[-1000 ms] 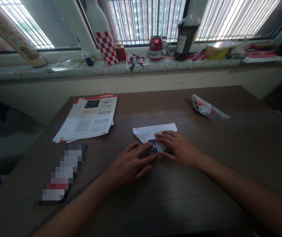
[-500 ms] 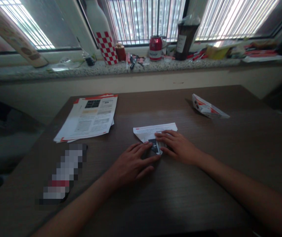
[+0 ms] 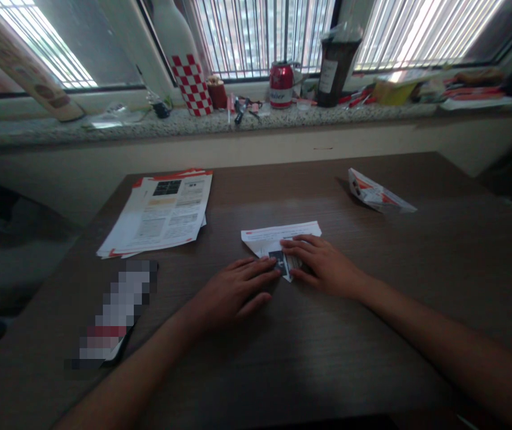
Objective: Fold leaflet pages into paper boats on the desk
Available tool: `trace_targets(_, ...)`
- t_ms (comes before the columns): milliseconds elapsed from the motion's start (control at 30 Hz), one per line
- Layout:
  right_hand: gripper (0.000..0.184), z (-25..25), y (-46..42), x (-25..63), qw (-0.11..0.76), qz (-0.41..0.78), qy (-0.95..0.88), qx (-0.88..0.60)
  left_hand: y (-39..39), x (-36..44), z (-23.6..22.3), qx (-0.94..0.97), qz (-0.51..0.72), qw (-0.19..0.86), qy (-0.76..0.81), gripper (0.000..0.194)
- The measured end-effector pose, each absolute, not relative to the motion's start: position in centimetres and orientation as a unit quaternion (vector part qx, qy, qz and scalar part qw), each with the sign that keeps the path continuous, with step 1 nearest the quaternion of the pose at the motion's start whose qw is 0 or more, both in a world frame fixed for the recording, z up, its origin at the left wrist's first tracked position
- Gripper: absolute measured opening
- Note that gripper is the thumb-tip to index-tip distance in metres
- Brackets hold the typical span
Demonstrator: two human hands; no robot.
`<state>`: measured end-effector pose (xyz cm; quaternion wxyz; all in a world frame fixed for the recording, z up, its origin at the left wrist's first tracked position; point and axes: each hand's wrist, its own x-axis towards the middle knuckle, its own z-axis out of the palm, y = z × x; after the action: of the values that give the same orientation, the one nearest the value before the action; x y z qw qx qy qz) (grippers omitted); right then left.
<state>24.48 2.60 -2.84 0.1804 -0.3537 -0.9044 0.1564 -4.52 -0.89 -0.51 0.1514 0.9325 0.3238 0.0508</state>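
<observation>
Just below the centre of the frame, folded sheet [image 3: 281, 232]: it lies on the table [image 3: 372, 346], its wide edge away from me, its tip toward me, under the fingers of both my hands.
Left hand [image 3: 235, 289]: fingers lying nearly together, tips over the sheet's lower left side, thumb apart; I pinch nothing.
Right hand [image 3: 327, 266]: fingers a little spread over the right side, thumb near the tip; how hard I press, I cannot tell.
Slanted sides: if my two hands push unevenly, the layers could slide over each other and set a crooked crease.
Narrow tip: a thumb dragged across it could bend or crumple it, the paper being thin.
Wide edge: with no fingers on it, it could lift or swing if I let up on one side.
Left forearm [image 3: 157, 358]: it runs close beside the phone [image 3: 119, 310] at lower left, so a careless sweep back might nudge it.
Upper right, folded paper piece [image 3: 374, 194]: well apart from my fingers, at little risk.
</observation>
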Motion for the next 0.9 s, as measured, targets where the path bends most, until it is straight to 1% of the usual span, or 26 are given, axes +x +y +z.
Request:
trace_targets(100, 0.055, -2.8, 2.4, 24.4, 0.177, 0.152, -0.903, -0.361, -0.6, -4.7, -0.5, 0.931, 0.043, 0.155, 0.329, 0.048)
trace_targets(167, 0.058, -2.9, 2.4, 24.3, 0.176, 0.148, -0.902, -0.365, -0.5, -4.8, -0.5, 0.927, 0.036, 0.158, 0.338, 0.046)
trace_targets(333, 0.058, -2.9, 2.4, 24.2, 0.18, 0.149, -0.901, -0.365, 0.0, -5.3, -0.5, 0.923, 0.056, 0.179, 0.336, 0.047)
trace_targets(500, 0.06, -2.9, 2.4, 24.2, 0.186, 0.149, -0.901, -0.362, 0.4, -5.9, -0.7, 0.924, 0.042, 0.152, 0.349, 0.043)
trace_targets(700, 0.058, -2.9, 2.5, 24.3, 0.186, 0.154, -0.902, -0.359, 0.8, -6.3, -0.8, 0.919, 0.068, 0.168, 0.35, 0.046)
trace_targets(900, 0.057, -2.7, 2.4, 24.2, 0.177, 0.148, -0.902, -0.364, 1.0, -6.7, -0.9, 0.914, 0.047, 0.149, 0.376, 0.043)
